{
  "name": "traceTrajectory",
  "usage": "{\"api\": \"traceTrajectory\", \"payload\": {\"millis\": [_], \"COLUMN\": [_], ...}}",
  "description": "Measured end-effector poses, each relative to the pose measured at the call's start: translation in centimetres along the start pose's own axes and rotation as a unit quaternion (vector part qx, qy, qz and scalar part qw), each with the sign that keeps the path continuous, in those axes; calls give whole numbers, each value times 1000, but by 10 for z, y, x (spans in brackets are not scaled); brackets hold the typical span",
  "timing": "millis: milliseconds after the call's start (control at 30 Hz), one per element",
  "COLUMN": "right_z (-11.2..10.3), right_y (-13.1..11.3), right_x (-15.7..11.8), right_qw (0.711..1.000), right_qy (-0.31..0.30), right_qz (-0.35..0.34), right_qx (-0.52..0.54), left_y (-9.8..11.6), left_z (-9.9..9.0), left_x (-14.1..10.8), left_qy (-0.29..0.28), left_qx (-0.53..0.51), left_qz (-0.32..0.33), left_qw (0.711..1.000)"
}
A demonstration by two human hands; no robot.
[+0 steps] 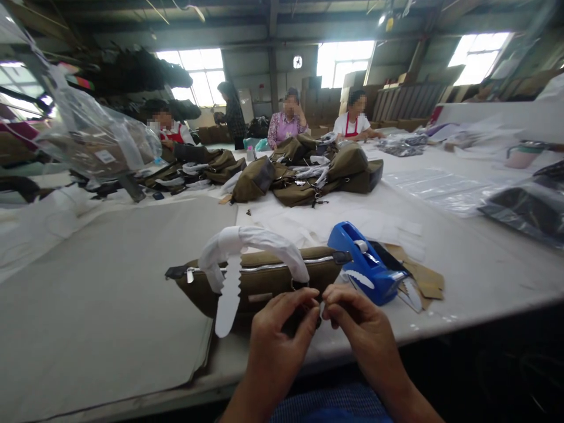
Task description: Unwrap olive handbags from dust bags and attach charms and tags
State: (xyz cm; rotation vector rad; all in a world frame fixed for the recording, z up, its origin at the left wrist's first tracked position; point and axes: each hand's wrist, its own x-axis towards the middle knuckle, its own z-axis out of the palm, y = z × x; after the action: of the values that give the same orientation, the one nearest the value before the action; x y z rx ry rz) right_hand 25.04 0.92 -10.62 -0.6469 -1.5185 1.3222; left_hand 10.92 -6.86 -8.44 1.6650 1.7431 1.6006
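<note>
An olive-brown bag [259, 273] with a silver zipper stands at the near edge of the table. White wrapping covers its raised handle [273, 239], and a white notched strip [229, 296] hangs from it. My left hand [284, 329] is in front of the bag's right part, fingers curled and tips pinched. Close beside it, my right hand [356, 314] has its fingertips pinched too. Something small and dark shows between the hands, too small to make out. Just beyond my right hand sits a blue tape dispenser [368, 264].
Brown cardboard pieces [425, 279] lie right of the dispenser. A heap of olive bags [308, 173] fills the table's middle. Grey sheets [110, 294] cover the left. Clear plastic bags [445, 188] lie at right. Several people are across the table.
</note>
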Motion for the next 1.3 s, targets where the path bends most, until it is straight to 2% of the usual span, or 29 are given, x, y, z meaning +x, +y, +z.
{"api": "traceTrajectory", "payload": {"millis": [267,567,733,833,900,933,1033,1133,1200,1300], "right_z": [-1,4,5,-1,-5,-5,0,11,17,22], "right_y": [1,3,6,14,23,27,37,38,36,33], "right_x": [-3,-6,-8,-12,-18,-21,-29,-34,-34,-34], "right_qw": [997,994,995,989,983,982,988,994,996,997], "right_qy": [-7,2,3,53,86,89,46,10,-3,-17], "right_qz": [-20,-42,-44,-51,-38,-25,20,49,41,6], "right_qx": [-70,-104,-93,-130,-159,-166,-148,-100,-81,-70], "left_y": [1,1,-6,-15,-20,-22,-25,-27,-30,-33], "left_z": [-3,4,3,-3,-6,-7,-5,1,5,9], "left_x": [0,-3,-7,-20,-31,-37,-47,-46,-43,-37], "left_qy": [-15,40,38,103,146,148,104,61,46,50], "left_qx": [5,-11,-26,-13,10,22,69,141,194,250], "left_qz": [-3,-25,-20,-36,-78,-102,-124,-60,-24,-19], "left_qw": [1000,999,999,994,986,983,984,986,980,967]}}
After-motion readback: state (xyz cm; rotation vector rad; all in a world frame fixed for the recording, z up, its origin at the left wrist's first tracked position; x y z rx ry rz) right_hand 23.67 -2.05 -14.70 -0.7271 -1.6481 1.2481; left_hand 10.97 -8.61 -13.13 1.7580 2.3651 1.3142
